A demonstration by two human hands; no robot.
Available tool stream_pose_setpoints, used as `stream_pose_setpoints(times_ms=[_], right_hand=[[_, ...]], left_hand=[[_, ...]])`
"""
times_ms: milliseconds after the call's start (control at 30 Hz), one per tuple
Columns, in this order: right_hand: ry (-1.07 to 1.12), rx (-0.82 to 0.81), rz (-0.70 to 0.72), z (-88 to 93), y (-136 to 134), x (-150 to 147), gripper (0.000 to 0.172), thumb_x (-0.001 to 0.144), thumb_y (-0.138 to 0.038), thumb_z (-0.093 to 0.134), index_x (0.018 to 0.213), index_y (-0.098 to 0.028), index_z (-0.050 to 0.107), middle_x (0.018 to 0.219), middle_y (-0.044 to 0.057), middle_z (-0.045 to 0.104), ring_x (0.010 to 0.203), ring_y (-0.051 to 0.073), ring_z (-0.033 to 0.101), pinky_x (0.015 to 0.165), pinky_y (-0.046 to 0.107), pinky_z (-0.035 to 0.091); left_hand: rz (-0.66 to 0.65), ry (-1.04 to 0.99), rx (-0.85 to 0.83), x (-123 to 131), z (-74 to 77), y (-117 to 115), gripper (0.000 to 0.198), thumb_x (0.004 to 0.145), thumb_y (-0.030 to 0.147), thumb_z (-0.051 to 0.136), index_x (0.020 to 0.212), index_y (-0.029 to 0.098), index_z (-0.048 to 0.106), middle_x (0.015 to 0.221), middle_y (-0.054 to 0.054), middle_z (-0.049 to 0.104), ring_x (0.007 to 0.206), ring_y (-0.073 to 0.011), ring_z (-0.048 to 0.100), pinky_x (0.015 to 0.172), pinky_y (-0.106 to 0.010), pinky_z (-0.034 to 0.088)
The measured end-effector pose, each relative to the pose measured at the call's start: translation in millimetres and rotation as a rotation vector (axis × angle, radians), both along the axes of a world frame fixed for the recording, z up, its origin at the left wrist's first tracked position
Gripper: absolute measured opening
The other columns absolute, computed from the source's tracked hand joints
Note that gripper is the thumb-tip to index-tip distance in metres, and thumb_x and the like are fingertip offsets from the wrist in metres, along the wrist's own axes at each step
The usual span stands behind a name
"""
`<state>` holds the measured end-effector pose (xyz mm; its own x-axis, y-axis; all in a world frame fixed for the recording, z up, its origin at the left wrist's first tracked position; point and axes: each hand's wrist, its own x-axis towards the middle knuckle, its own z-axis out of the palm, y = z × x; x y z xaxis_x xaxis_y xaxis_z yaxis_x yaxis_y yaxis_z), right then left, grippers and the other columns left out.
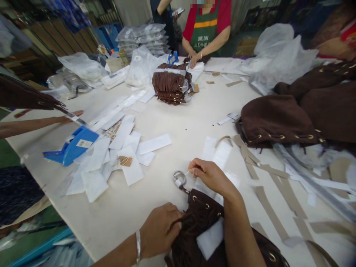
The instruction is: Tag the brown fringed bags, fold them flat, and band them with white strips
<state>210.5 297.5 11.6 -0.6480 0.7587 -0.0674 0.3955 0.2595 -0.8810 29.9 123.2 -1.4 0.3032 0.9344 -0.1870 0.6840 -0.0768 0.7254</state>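
A dark brown fringed bag (205, 203) with metal eyelets lies in front of me at the table's near edge. My left hand (161, 229), with a silver bracelet on its wrist, is closed on the bag's fringe. Above the bag's top edge, my right hand (207, 173) pinches a thin pale strip (188, 171). Just left of those fingertips is a metal ring (179, 179) with clear wrapping, joined to the bag by a short dark strap. A white packet (210, 239) rests on the bag, partly behind my right forearm.
White paper pieces (96, 181) and a blue tape dispenser (78, 144) lie left. Brown fringed bags (169, 84) are stacked mid-table. More brown bags (278, 118) and cardboard strips (271, 211) cover the right. A co-worker (207, 29) works opposite; another person's hand (72, 115) reaches in from the left.
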Motion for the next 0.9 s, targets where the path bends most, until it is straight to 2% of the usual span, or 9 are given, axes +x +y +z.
stream_pose_setpoints(times_ms=[67, 100, 167, 233, 367, 467, 533, 767, 900], right_hand=[[-0.04, 0.032, 0.042, 1.3, -1.0, 1.4, 0.013, 0.084, -0.018, 0.049, 0.082, -0.022, 0.061, 0.071, -0.003, 0.063, 0.069, 0.014, 0.058, 0.064, 0.024, 0.039], [-0.057, 0.046, 0.063, 1.8, -1.6, 1.9, 0.013, 0.083, -0.017, 0.05, 0.081, -0.022, 0.062, 0.072, -0.002, 0.063, 0.07, 0.014, 0.057, 0.064, 0.024, 0.038], [-0.088, 0.066, 0.112, 2.5, -3.0, 2.6, 0.014, 0.081, -0.015, 0.05, 0.078, -0.022, 0.062, 0.074, -0.002, 0.063, 0.072, 0.015, 0.056, 0.065, 0.024, 0.037], [-0.119, 0.064, 0.157, 1.9, -4.0, 3.4, 0.016, 0.079, -0.012, 0.049, 0.076, -0.022, 0.062, 0.074, -0.002, 0.063, 0.073, 0.015, 0.055, 0.065, 0.024, 0.036], [-0.164, 0.025, 0.196, -4.8, -3.0, 5.8, 0.021, 0.074, -0.008, 0.048, 0.074, -0.023, 0.063, 0.071, -0.002, 0.062, 0.07, 0.015, 0.054, 0.063, 0.023, 0.035], [-0.174, 0.002, 0.189, -10.7, 0.0, 7.2, 0.021, 0.072, -0.008, 0.049, 0.073, -0.023, 0.064, 0.072, -0.003, 0.062, 0.07, 0.015, 0.054, 0.064, 0.023, 0.035], [-0.185, -0.02, 0.192, -13.0, 1.6, 7.9, 0.02, 0.073, -0.009, 0.05, 0.075, -0.023, 0.064, 0.073, -0.003, 0.063, 0.07, 0.014, 0.054, 0.065, 0.023, 0.035], [-0.198, -0.024, 0.239, -13.2, 0.4, 6.2, 0.018, 0.076, -0.012, 0.049, 0.077, -0.022, 0.064, 0.076, -0.003, 0.064, 0.073, 0.013, 0.055, 0.065, 0.022, 0.033], [-0.231, -0.007, 0.241, -13.6, -0.6, 4.4, 0.018, 0.075, -0.012, 0.049, 0.078, -0.023, 0.064, 0.076, -0.003, 0.065, 0.073, 0.013, 0.055, 0.065, 0.022, 0.033]], left_hand=[[0.295, -0.188, -0.317, -2.3, -1.4, 8.6, 0.055, 0.096, 0.05, 0.029, 0.076, 0.017, 0.068, 0.064, -0.007, 0.066, 0.06, -0.017, 0.062, 0.057, -0.028, 0.049], [0.439, -0.265, -0.431, -2.8, -4.5, 15.1, 0.061, 0.094, 0.057, 0.025, 0.076, 0.016, 0.067, 0.056, -0.005, 0.062, 0.05, -0.0156, 0.058, 0.048, -0.026, 0.044], [0.655, -0.38, -0.542, -1.2, -13.0, 29.8, 0.065, 0.088, 0.068, 0.026, 0.087, 0.016, 0.064, 0.047, 0.001, 0.054, 0.035, -0.0126, 0.046, 0.035, -0.022, 0.031], [0.751, -0.452, -0.566, 3.2, -21.3, 43.8, 0.064, 0.083, 0.074, 0.033, 0.094, 0.016, 0.059, 0.044, 0.005, 0.05, 0.029, -0.0097, 0.034, 0.031, -0.021, 0.02], [0.779, -0.415, -0.567, 11.2, -26.8, 67.1, 0.061, 0.076, 0.076, 0.045, 0.081, 0.017, 0.057, 0.041, 0.006, 0.046, 0.029, -0.0087, 0.03, 0.029, -0.021, 0.022], [0.735, -0.352, -0.586, 11.8, -25.0, 81.8, 0.051, 0.071, 0.069, 0.058, 0.073, 0.017, 0.058, 0.039, 0.006, 0.043, 0.031, -0.0091, 0.033, 0.03, -0.021, 0.023], [0.718, -0.4, -0.583, 11.4, -24.9, 87.8, 0.045, 0.07, 0.062, 0.064, 0.07, 0.018, 0.056, 0.04, 0.006, 0.043, 0.032, -0.0086, 0.033, 0.03, -0.02, 0.024], [0.847, -0.729, -0.568, 17.5, -24.9, 75.7, 0.033, 0.073, 0.049, 0.064, 0.069, 0.018, 0.052, 0.05, 0.005, 0.048, 0.037, -0.0054, 0.027, 0.036, -0.02, 0.029], [0.898, -0.778, -0.521, 20.0, -18.3, 69.0, 0.03, 0.072, 0.044, 0.065, 0.067, 0.018, 0.052, 0.055, 0.004, 0.05, 0.039, -0.0055, 0.031, 0.038, -0.02, 0.03]])
